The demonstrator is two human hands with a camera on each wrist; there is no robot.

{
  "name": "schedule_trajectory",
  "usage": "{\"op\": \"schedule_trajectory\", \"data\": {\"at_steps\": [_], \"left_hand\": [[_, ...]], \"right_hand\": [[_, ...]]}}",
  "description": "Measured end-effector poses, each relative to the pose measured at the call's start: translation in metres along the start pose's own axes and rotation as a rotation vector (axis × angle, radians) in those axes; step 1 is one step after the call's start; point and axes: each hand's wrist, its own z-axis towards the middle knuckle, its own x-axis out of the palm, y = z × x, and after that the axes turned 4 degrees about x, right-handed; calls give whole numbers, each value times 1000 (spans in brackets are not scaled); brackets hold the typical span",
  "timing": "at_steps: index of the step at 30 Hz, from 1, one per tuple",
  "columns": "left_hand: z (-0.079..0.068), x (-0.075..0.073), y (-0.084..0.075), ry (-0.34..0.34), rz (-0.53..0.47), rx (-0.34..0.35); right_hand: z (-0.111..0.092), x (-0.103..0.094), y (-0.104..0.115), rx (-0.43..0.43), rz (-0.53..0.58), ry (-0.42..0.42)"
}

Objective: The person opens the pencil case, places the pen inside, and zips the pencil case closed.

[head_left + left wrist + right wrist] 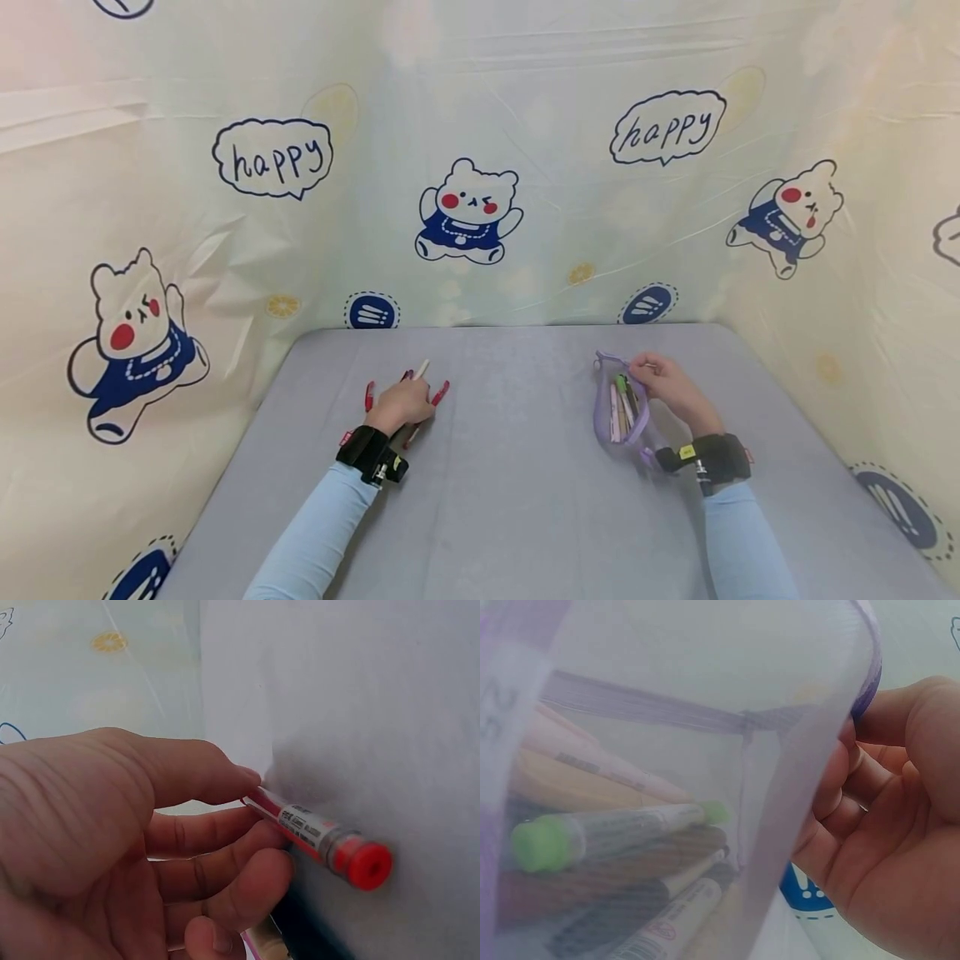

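My left hand (401, 406) is low over the left half of the table, among several loose pens. Its thumb and fingers pinch a red pen (307, 829) with a clear barrel, whose round red end points away in the left wrist view. On the right side my right hand (672, 390) grips the upper rim of a purple mesh pencil case (602, 408), which gapes open at the top. Inside lie several pens and markers, among them a green-ended marker (630, 832) and a pale pink pen (600, 754), seen through the mesh.
Around the left hand are another red pen (369, 397), a whitish pen (422, 367) and a dark reddish pen (412, 435). A grey cloth covers the table (510, 483). Behind it and at both sides hangs a printed curtain (562, 208) with bears.
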Motion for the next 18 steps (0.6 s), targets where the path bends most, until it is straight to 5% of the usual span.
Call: {"op": "schedule_trajectory", "data": {"at_steps": [18], "left_hand": [[14,-5,-13,-80,-223,99]], "right_hand": [[-3,-2,4,-6,-3,11]]}}
